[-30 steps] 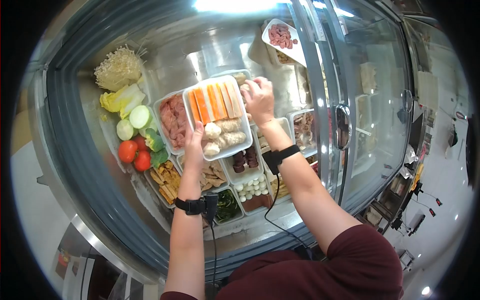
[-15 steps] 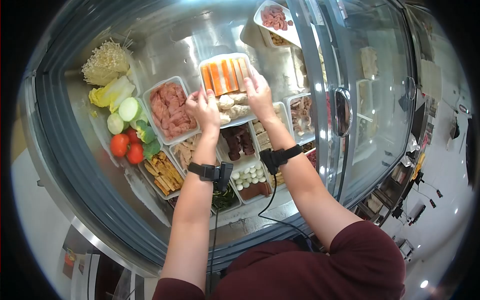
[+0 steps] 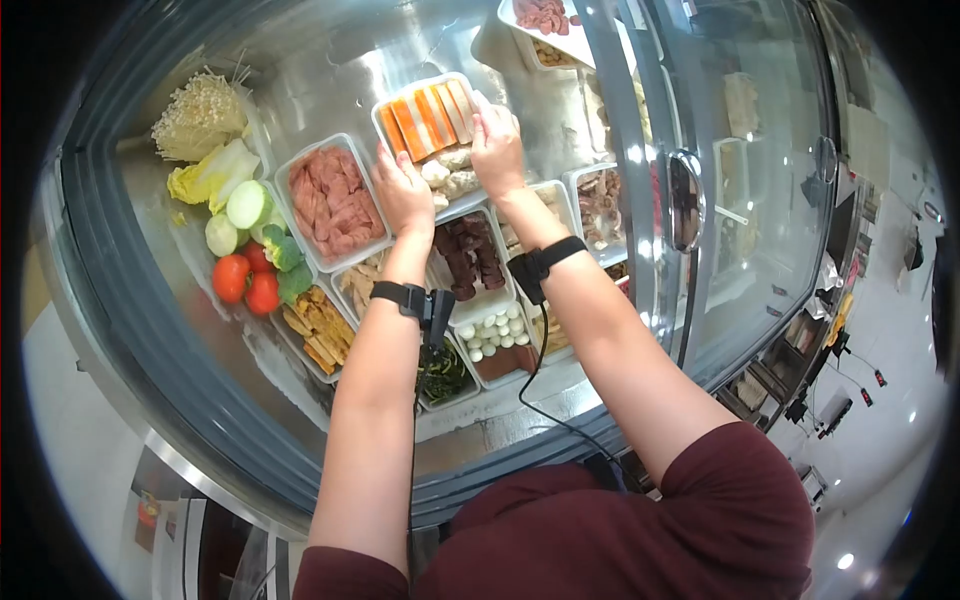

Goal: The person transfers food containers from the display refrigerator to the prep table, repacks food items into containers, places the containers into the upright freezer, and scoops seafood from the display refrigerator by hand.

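Observation:
A white tray [image 3: 466, 80] of orange-and-white sticks and pale lumpy pieces is between my two hands, inside the chiller. My left hand [image 3: 404, 193] holds its left side, and my right hand [image 3: 497, 150] grips the right side. Left of it stands a tray of pink sliced meat [image 3: 335, 200]. Just below, nearer to me, is a tray of dark brown pieces [image 3: 467, 254]. Small white eggs [image 3: 495, 334] and dark greens [image 3: 441, 375] lie in trays closer to my body.
Enoki mushrooms [image 3: 200, 115], cabbage [image 3: 214, 178], cut green vegetable [image 3: 248, 204], broccoli [image 3: 287, 262] and tomatoes [image 3: 231, 279] line the left. A glass door with a metal handle [image 3: 686, 200] covers the right side. A meat tray [image 3: 545, 15] stands at the back.
My left hand has shifted its hold and my right hand has come onto the tray's right side. The tray has moved away from me, and the dark brown pieces now show more fully.

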Motion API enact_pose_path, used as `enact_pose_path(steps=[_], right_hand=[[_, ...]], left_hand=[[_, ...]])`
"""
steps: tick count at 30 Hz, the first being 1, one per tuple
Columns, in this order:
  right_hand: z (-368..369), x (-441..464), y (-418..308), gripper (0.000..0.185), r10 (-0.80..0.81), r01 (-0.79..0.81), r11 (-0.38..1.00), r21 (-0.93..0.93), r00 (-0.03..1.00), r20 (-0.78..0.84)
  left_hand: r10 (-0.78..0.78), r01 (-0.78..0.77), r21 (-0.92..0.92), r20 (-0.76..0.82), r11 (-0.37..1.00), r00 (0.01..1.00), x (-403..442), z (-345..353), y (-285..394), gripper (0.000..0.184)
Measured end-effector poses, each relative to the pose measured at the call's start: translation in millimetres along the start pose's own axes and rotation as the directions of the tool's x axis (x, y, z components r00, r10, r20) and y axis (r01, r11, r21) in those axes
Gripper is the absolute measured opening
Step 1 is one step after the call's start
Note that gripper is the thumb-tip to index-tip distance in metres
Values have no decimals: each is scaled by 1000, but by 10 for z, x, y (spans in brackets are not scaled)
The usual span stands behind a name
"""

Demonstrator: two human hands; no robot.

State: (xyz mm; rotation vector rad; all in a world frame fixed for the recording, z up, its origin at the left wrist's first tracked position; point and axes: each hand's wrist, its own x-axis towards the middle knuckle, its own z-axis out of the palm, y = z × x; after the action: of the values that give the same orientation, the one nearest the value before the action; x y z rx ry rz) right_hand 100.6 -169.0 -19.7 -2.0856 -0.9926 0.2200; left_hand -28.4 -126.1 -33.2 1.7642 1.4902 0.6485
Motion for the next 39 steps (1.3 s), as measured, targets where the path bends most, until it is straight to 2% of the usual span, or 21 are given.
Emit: enact_pose_path(steps=[4,6,8,10,12,13,17,19,21,23,24,26,29,30,31,33,34,35,36,38,39], right_hand=[[-312,-210,129,25,48,-36,996,85,989,-140],[-643,-567,26,27,438,-364,882,298,866,-240],[-919,-1077,216,29,339,-396,901,-180,898,-280],[-1067,-1463,363,32,482,-512,801,-310,859,-173],[-1140,-1636,370,32,395,-392,794,-465,914,-95],[-1182,-1665,361,32,356,-326,778,-537,933,-51],[-1139,-1467,506,32,301,-255,799,-544,954,-5],[-1109,-1275,434,32,388,-328,776,-539,921,-1],[-1064,-1151,386,29,416,-376,746,-550,908,-57],[-1094,-1068,345,27,484,-485,767,-419,867,-117],[-1102,-1006,328,25,516,-530,772,-350,845,-140],[-1024,-977,395,24,364,-423,863,-275,900,-239],[-933,-692,164,26,36,-131,934,-331,960,-279],[-851,-554,120,27,89,-108,987,-115,982,-164],[-734,-420,90,29,118,-113,988,109,992,-38],[-357,-239,90,34,136,-148,983,106,984,116],[-136,-144,167,35,242,-334,903,270,915,323],[39,-124,120,34,242,-312,856,412,946,214],[72,-86,94,31,261,-294,920,259,953,158],[26,70,97,27,217,-271,931,244,950,226],[-20,109,127,26,122,-156,955,251,982,145]], left_hand=[[42,-44,65,22,997,999,-54,-202,7,46],[20,-20,-8,37,1000,999,-322,-553,259,46],[-158,172,-92,136,981,978,-732,-687,407,40],[-55,151,-232,376,961,925,-1248,-419,147,36],[-115,297,-222,589,929,800,-1730,-200,146,34],[-141,303,-197,575,933,806,-1848,-150,228,35],[-214,284,-60,514,957,830,-1963,117,220,41],[-254,295,2,512,955,820,-1926,199,186,41],[-285,419,-125,559,899,779,-1828,244,108,37],[-318,511,-137,640,849,699,-1738,214,52,36],[-260,453,-161,633,877,729,-1660,154,70,37],[-146,337,-205,618,919,773,-1533,47,64,39],[-98,109,-148,79,983,992,-1031,-217,321,48],[-75,69,-66,-98,995,992,-831,-333,482,48],[-110,101,-128,-67,987,992,-642,-324,468,49],[-290,308,-342,104,888,951,-259,-151,226,48],[-396,474,-461,261,750,880,-103,-40,56,48],[-469,666,-501,473,553,746,37,-64,36,46],[-464,642,-592,447,487,765,104,0,-17,39],[-394,555,-702,403,447,826,225,-34,118,34],[-308,485,-770,383,415,871,289,-3,74,31]])
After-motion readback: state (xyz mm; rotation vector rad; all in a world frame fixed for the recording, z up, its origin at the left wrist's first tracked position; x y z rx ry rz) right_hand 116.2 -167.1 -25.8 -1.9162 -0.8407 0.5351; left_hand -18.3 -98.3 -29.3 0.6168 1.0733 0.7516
